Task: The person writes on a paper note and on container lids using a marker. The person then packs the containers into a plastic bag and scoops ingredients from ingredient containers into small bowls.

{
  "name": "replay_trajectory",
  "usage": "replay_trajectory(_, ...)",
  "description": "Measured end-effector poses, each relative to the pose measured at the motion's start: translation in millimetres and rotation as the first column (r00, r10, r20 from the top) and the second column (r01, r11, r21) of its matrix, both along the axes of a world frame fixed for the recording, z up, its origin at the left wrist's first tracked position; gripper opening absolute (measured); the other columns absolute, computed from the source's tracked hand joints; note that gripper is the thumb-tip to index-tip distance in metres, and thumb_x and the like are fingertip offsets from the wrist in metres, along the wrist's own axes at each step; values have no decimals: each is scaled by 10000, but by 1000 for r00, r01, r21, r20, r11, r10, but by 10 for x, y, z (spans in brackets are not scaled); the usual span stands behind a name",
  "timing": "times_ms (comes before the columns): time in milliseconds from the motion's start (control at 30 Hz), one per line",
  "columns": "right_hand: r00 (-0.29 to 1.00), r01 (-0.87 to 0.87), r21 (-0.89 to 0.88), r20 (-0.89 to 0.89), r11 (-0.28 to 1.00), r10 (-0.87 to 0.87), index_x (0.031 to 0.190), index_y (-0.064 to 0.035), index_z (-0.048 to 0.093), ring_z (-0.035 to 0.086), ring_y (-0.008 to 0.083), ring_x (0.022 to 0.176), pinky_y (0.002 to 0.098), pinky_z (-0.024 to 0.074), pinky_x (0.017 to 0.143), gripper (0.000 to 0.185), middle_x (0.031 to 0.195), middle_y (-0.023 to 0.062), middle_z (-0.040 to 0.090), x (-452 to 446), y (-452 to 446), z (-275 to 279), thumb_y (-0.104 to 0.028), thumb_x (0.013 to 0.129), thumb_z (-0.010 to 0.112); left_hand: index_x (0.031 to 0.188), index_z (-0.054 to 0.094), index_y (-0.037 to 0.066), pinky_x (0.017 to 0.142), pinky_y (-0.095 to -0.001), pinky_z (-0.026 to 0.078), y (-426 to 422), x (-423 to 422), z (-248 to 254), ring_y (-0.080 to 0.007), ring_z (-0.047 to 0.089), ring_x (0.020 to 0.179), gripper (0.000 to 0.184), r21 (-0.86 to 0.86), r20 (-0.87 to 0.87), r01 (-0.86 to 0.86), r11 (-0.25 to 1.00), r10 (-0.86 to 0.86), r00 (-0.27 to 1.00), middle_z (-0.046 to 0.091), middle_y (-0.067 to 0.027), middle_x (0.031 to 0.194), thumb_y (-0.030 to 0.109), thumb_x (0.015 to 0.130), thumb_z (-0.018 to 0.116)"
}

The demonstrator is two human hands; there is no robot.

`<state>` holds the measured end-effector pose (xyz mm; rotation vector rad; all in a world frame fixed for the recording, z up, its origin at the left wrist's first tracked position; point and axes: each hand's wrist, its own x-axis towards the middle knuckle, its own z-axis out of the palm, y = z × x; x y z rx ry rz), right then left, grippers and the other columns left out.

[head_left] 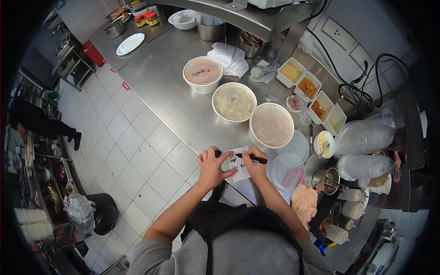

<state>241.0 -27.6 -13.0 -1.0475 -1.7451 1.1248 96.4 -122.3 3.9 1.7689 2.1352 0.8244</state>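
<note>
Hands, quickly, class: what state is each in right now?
Left hand: on the white paper; whether it grips the small black piece cannot be told.
Right hand: closed around a black marker.

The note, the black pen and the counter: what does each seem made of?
Note: paper or thin card, matte white; it looks thin and carries dark handwriting.
Black pen: probably plastic, smooth; its barrel is straight and dark.
Counter: apparently stainless steel, satin finish; its grey surface gives soft, blurred reflections.

White oval plate (130,44), red-lidded jars (151,19), black bin (106,215), peach cloth (304,205)
</note>
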Motion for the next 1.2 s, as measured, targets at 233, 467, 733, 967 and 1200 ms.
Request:
replay_trajectory(233,998,-54,-16,13,998,54,606,-15,481,474,106,477,279,374,467,222,524,44,525,68,18,-114,-75,773,614,1106,646,227,858,-423,257,1,2,-6,-285,398,980,566,-1,0,-4,1000,4,1000,427,-114,1040,437,598,778)
replay_trajectory(467,967,-27,-224,-253,974,-31,722,-39,523,455,40,576,212,372,526,145,638,-25,505,178,-5,-50,-58,826,621,1158,607,234,864,-421,250,-1,-2,22,-282,396,988,616,-23,19,-1,1000,2,1000,426,-117,1047,429,600,783)
replay_trajectory(733,964,-45,-263,-265,964,-28,929,-10,577,541,59,713,195,433,643,135,801,10,599,389,-222,403,15,812,641,1199,554,232,890,-412,220,-88,-135,108,-280,395,998,618,47,142,-12,999,5,990,420,-118,1042,401,646,772)
replay_trajectory(967,821,-267,-428,-570,864,-29,1008,13,571,590,113,730,231,472,661,170,829,85,628,407,-143,418,-43,851,611,1289,448,177,886,-409,244,-143,-104,165,-287,413,1010,739,34,150,34,999,-39,988,452,-137,1053,388,660,774)
replay_trajectory(1200,748,-514,-422,-646,747,150,1063,44,562,612,172,746,271,491,676,242,907,146,633,433,-302,799,-139,908,533,1379,234,93,980,-389,215,-303,-26,402,-313,457,1114,981,55,493,217,975,-216,843,499,-202,1185,391,640,806)
